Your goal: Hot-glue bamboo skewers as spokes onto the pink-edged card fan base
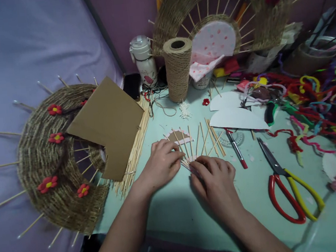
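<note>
Thin wooden sticks (190,137) fan upward from a small pale base (193,158) on the light green table. My left hand (164,161) is at the left side of the fan, fingers bent and closed around the lower sticks. My right hand (215,177) is at the lower right, its thumb and fingers pinched at the base. Just behind the fan lies a small brown cardboard piece with a pink edge (179,136). A few loose sticks (216,138) rest to the right, beside a red and white pen (236,149) and a clear protractor (237,138).
Open scissors (285,185) lie at the right, near colourful pipe cleaners (313,112). White paper half-circles (237,120) and a twine roll (179,69) stand farther back. Brown cardboard (109,121), a stick bundle (138,150) and a flowered woven fan (46,157) are left.
</note>
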A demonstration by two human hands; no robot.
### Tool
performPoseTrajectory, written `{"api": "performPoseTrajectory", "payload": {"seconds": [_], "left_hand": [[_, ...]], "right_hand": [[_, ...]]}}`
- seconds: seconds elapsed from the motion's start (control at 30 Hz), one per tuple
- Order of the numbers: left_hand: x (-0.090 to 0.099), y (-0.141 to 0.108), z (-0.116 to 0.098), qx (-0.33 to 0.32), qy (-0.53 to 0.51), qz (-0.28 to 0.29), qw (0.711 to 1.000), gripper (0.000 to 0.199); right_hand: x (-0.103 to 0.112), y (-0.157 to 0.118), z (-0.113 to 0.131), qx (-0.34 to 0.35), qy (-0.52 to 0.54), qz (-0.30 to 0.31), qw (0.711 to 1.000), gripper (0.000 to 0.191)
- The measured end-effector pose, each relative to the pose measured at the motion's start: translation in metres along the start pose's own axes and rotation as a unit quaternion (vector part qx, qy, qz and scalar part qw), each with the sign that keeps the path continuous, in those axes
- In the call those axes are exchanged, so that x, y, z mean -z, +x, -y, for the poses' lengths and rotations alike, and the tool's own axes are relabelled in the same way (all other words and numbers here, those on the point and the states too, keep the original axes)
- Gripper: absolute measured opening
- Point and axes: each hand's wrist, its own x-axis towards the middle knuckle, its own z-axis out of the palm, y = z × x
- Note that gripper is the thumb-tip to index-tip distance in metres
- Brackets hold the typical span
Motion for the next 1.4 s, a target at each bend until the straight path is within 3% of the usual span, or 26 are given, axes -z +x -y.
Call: {"api": "performPoseTrajectory", "payload": {"seconds": [0.13, 0.5, 0.77, 0.93, 1.1, 1.4], "left_hand": [[0.000, 0.001, 0.001, 0.017, -0.006, 0.014, 1.000, 0.016], [-0.004, 0.001, 0.007, 0.022, -0.014, 0.012, 1.000, 0.031], [-0.006, 0.004, 0.012, 0.104, 0.003, -0.077, 0.992, 0.023], [-0.010, 0.005, 0.018, 0.165, 0.027, -0.120, 0.978, 0.031], [-0.014, 0.007, 0.020, 0.210, 0.033, -0.080, 0.974, 0.038], [-0.017, 0.009, 0.018, 0.202, 0.032, -0.062, 0.977, 0.038]], "right_hand": [[-0.001, 0.001, 0.000, -0.007, -0.005, 0.000, 1.000, 0.020], [-0.002, 0.000, 0.000, -0.006, 0.004, 0.029, 1.000, 0.025], [-0.003, 0.000, -0.001, -0.012, 0.015, 0.003, 1.000, 0.024], [0.004, -0.002, -0.002, -0.004, 0.025, -0.028, 0.999, 0.017], [0.006, -0.007, -0.004, -0.001, 0.030, -0.042, 0.999, 0.013], [0.003, -0.008, -0.007, -0.004, 0.019, -0.028, 0.999, 0.012]]}}
